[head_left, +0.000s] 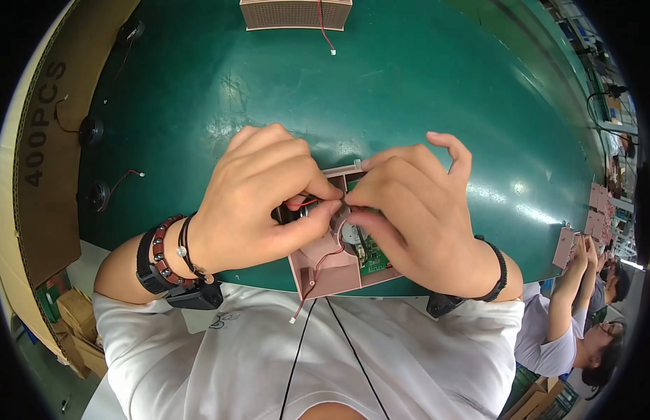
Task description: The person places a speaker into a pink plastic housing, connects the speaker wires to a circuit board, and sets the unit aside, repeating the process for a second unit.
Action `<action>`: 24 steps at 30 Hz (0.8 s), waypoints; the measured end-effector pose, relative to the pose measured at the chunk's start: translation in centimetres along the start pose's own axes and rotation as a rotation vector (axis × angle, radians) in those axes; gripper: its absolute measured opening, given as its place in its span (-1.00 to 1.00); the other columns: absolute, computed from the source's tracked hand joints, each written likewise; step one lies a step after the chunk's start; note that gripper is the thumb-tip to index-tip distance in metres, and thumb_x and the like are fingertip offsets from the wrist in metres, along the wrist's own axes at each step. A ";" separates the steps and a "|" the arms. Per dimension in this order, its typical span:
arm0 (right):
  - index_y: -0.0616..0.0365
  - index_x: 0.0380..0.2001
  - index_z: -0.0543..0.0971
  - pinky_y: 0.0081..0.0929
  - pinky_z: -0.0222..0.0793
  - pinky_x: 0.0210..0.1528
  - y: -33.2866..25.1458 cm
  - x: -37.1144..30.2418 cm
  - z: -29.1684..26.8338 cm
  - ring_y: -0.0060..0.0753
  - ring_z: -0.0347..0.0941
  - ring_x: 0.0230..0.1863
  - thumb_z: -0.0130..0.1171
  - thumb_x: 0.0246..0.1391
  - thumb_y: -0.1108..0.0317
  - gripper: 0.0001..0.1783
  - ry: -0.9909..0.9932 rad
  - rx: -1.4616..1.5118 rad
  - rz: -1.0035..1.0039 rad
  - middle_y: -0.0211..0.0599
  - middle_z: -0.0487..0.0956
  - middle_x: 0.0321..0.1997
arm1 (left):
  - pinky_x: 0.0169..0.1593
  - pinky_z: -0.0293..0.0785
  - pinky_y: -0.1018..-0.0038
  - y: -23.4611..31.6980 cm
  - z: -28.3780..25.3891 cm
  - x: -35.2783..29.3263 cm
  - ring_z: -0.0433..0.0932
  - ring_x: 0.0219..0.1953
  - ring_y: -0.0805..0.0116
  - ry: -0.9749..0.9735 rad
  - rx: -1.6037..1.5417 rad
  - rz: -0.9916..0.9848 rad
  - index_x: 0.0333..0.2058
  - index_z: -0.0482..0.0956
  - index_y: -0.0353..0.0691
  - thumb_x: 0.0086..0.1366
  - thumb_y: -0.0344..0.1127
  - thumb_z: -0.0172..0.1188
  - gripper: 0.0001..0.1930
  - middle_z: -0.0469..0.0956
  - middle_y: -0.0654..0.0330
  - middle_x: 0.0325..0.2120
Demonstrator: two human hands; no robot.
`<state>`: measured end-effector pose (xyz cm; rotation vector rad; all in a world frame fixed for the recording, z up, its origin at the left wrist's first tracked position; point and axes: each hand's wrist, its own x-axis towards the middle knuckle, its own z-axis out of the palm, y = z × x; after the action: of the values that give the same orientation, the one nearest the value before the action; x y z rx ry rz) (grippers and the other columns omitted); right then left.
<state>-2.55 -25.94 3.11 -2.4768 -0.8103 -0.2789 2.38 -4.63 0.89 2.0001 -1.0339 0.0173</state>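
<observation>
A pink plastic housing (332,275) lies open in front of me at the table's near edge, inner side up. A green circuit board (375,266) fills its right part. My left hand (258,192) is closed in a pinch over the housing, with a thin red wire (306,204) running into its fingertips. Meeting it there, my right hand (419,210) pinches something too small to make out above the board, its little finger raised. Another red-and-black cable (318,269) hangs over the housing's near wall and ends in a white plug (292,320).
A second pink housing (295,15) with a perforated face and a dangling cable stands at the table's far edge. Several round black speakers (99,196) with wires lie along the left, beside a large cardboard box (55,154). Another person (556,329) handles pink parts at right.
</observation>
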 end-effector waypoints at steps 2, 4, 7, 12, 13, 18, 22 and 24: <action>0.02 -0.45 0.57 -0.12 -0.06 0.18 0.2 0.0 -0.1 -0.38 0.47 -0.21 0.35 -0.22 0.43 -0.81 0.017 -0.014 0.026 -0.50 0.50 -0.39 | -0.34 0.12 0.42 -0.1 0.1 -0.1 0.29 -0.50 0.34 0.010 -0.008 0.012 -0.54 0.58 -0.17 -0.17 -0.46 0.32 -0.86 0.30 0.33 -0.65; 0.02 -0.47 0.57 -0.12 -0.06 0.18 0.2 0.1 0.0 -0.39 0.47 -0.21 0.35 -0.22 0.44 -0.82 0.021 -0.041 0.022 -0.50 0.49 -0.41 | -0.34 0.12 0.42 -0.3 0.3 -0.1 0.29 -0.51 0.34 0.023 0.004 0.026 -0.54 0.58 -0.17 -0.16 -0.46 0.32 -0.86 0.30 0.34 -0.66; 0.01 -0.52 0.56 -0.13 -0.07 0.18 0.2 0.1 0.1 -0.40 0.46 -0.23 0.35 -0.22 0.47 -0.84 0.030 -0.091 0.013 -0.51 0.47 -0.46 | -0.35 0.11 0.42 -0.2 0.4 -0.2 0.28 -0.51 0.34 0.048 0.031 0.052 -0.54 0.58 -0.17 -0.16 -0.46 0.33 -0.86 0.29 0.34 -0.67; 0.01 -0.53 0.57 -0.14 -0.07 0.18 0.1 0.0 0.2 -0.42 0.45 -0.25 0.35 -0.23 0.47 -0.84 0.032 -0.101 0.009 -0.51 0.45 -0.46 | -0.26 0.21 0.42 0.0 0.4 -0.2 0.34 -0.39 0.32 0.039 0.040 0.010 -0.52 0.58 -0.18 -0.13 -0.48 0.30 -0.87 0.38 0.26 -0.49; 0.02 -0.52 0.57 -0.14 -0.07 0.18 0.0 0.0 0.1 -0.42 0.45 -0.24 0.35 -0.23 0.47 -0.84 0.018 -0.106 0.009 -0.52 0.46 -0.45 | -0.24 0.24 0.42 0.0 0.6 -0.2 0.36 -0.34 0.30 0.068 0.027 0.014 -0.51 0.58 -0.18 -0.12 -0.49 0.29 -0.87 0.41 0.23 -0.40; 0.03 -0.48 0.60 -0.12 -0.03 0.16 0.3 0.2 -0.8 -0.36 0.44 -0.14 0.35 -0.22 0.48 -0.83 -0.086 -0.077 0.003 -0.50 0.48 -0.35 | -0.14 0.34 0.40 -0.1 0.4 0.0 0.41 -0.11 0.18 -0.033 -0.085 -0.047 -0.47 0.58 -0.20 -0.05 -0.49 0.24 -0.90 0.42 0.08 -0.05; 0.06 -0.45 0.61 -0.12 0.04 0.13 0.3 0.5 -1.4 -0.30 0.42 -0.06 0.37 -0.24 0.45 -0.82 -0.114 -0.066 -0.005 -0.48 0.49 -0.25 | -0.14 0.37 0.38 -0.5 0.4 -0.1 0.43 -0.04 0.12 -0.088 -0.191 -0.073 -0.45 0.58 -0.21 0.01 -0.47 0.26 -0.92 0.41 0.05 0.04; 0.06 -0.44 0.61 -0.13 0.06 0.12 0.2 0.4 -1.8 -0.28 0.42 -0.05 0.37 -0.25 0.44 -0.80 -0.113 -0.078 -0.014 -0.45 0.49 -0.22 | -0.12 0.38 0.38 -0.9 0.5 -0.2 0.44 -0.03 0.12 -0.088 -0.227 -0.065 -0.45 0.58 -0.22 0.05 -0.44 0.25 -0.94 0.42 0.04 0.03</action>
<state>-2.17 -26.83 4.66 -2.5801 -0.8787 -0.1798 2.65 -4.64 -0.10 1.8390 -0.9790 -0.2155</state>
